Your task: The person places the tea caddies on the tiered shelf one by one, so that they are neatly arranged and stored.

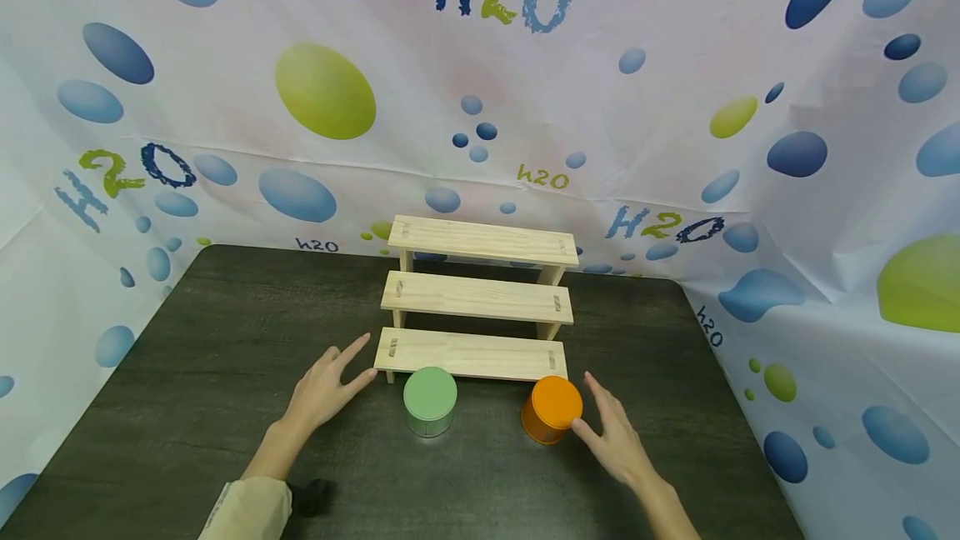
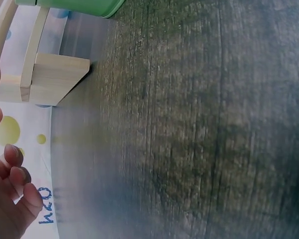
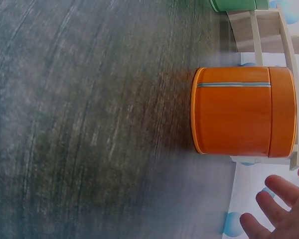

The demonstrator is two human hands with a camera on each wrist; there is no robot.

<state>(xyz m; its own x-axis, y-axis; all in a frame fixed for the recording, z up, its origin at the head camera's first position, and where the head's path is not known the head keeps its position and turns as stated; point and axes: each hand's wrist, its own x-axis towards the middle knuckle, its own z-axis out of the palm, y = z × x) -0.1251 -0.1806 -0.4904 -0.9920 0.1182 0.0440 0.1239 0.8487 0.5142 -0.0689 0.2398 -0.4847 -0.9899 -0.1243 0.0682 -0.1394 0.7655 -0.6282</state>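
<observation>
A green round tin (image 1: 430, 403) stands upright on the dark table, before the left part of a wooden three-step rack (image 1: 471, 354). To its left, my left hand (image 1: 324, 388) hovers with fingers spread and holds nothing. An orange round tin (image 1: 552, 411) stands upright before the rack's right end. My right hand (image 1: 613, 433) is just right of it, fingers extended, the thumb near the lid; whether it touches cannot be told. In the right wrist view the orange tin (image 3: 239, 112) shows its side seam, with the fingers (image 3: 274, 199) apart from it.
The rack's middle step (image 1: 476, 297) and top step (image 1: 483, 240) rise toward the back. A white sheet (image 1: 420, 73) printed with blue and green drops hangs behind and beside the dark wood-grain table (image 1: 225, 340).
</observation>
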